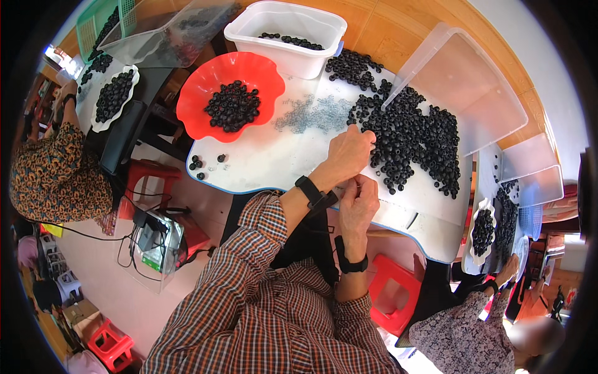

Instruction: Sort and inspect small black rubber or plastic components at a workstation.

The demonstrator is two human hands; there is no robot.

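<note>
A wide heap of small black round parts (405, 131) covers the right half of the white table (268, 165). My left hand (350, 151) is at the heap's left edge, fingers curled together by the black parts; whatever they hold is hidden. Just below it, near the front edge, my right hand (360, 201) has thumb and fingers drawn together, with its grip too small to make out. Left of the heap lies a scatter of tiny clear pieces (314, 114). A red wavy-rimmed bowl (193, 103) holds many black parts, and a few loose ones (197, 163) sit at the left corner.
At the back stands a white tub (289, 57) with black parts inside. A clear plastic bin (467, 81) lies tipped at the heap's far right. Other people work at both sides, beside a white scalloped dish (99, 118) and another dish (483, 249). Red stools (392, 293) stand below.
</note>
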